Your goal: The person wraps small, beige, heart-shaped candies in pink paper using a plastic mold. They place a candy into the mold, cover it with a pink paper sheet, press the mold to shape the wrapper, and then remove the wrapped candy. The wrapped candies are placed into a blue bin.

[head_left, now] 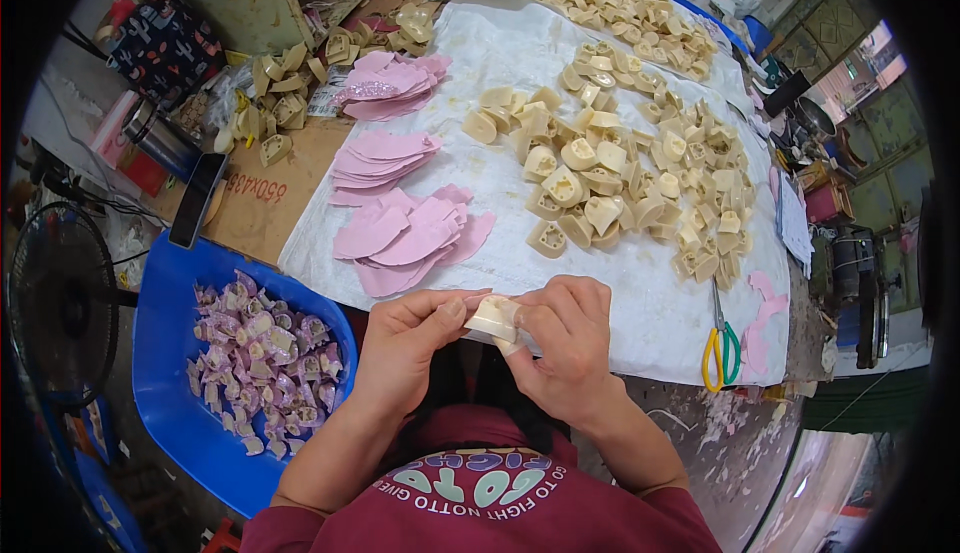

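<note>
Close to my body, at the table's front edge, my two hands hold a cream shoe heel (493, 320). My left hand (405, 338) pinches at its left side, where a thin sliver of pink sheet seems to show by the fingertips. Fingers and thumb of my right hand (565, 348) close round the heel's right side. Just beyond my left hand lie fanned piles of cut pink pieces (410, 238), with a glittery one in the farthest pile. A large heap of bare cream heels (600, 168) spreads over the white cloth (480, 48) ahead.
At my left, a blue tub (160, 373) holds many heels wrapped in pink (265, 353). Scissors (721, 353) with yellow and green handles lie at right beside pink scraps (765, 323). A phone (198, 198), a steel flask (160, 138) and a black fan (62, 298) stand left.
</note>
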`<state>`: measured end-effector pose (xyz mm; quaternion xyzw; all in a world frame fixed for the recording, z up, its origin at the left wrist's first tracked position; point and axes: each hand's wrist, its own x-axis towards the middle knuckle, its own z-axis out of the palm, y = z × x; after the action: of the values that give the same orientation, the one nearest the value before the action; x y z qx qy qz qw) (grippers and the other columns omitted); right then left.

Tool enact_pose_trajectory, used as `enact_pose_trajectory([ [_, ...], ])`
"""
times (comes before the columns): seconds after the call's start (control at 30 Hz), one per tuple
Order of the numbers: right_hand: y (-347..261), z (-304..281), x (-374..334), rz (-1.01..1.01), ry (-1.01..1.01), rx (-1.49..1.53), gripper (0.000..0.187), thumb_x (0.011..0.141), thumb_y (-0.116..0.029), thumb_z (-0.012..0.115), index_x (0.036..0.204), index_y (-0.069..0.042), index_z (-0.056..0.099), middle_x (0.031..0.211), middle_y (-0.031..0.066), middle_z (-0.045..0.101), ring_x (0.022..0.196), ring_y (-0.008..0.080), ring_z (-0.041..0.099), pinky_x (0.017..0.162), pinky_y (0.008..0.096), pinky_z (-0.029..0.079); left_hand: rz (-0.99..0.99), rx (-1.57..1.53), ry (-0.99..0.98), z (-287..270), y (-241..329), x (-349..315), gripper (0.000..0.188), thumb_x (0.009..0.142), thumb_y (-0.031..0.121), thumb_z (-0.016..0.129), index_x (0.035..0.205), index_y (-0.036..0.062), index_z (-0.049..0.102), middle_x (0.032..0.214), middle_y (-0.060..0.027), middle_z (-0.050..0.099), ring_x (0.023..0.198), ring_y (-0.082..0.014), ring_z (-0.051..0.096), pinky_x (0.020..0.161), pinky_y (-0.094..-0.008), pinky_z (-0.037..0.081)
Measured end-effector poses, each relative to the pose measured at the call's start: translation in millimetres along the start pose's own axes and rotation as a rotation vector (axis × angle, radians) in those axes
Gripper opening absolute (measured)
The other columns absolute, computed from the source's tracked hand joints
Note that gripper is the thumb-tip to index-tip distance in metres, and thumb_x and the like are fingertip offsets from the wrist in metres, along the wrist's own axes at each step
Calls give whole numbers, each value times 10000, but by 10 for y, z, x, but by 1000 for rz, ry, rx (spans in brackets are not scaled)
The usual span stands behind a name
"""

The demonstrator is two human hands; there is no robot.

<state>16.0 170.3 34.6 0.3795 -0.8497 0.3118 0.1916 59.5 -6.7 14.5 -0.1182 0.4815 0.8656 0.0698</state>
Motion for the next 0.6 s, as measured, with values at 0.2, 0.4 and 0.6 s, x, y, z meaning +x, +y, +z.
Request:
enact_pose_trajectory([
  [0.2, -22, 3, -16, 17, -69, -26, 308, 601, -90, 673, 896, -50, 593, 862, 65, 556, 875, 266, 524, 780, 410, 358, -115, -4, 20, 15, -32, -11, 264, 951, 151, 575, 1076, -69, 649, 1153, -179, 650, 1027, -198, 638, 918, -343, 505],
  [0.4, 82, 175, -56, 85, -112, -51, 258, 597, -82, 674, 830, -54, 568, 807, 74, 522, 828, 281, 512, 757, 416, 360, -13, 503, -39, -37, -124, 72, 272, 955, 146, 564, 1113, -60, 646, 1148, -160, 655, 1001, -161, 633, 911, -321, 486],
  [0.6, 182, 76, -62, 30, -80, 171, 230, 597, -23, 655, 808, -46, 568, 788, 74, 533, 801, 277, 513, 730, 397, 366, -162, 188, -177, -226, -16, 189, 271, 910, 55, 602, 1153, -64, 625, 1085, -133, 676, 967, -153, 643, 877, -276, 492],
])
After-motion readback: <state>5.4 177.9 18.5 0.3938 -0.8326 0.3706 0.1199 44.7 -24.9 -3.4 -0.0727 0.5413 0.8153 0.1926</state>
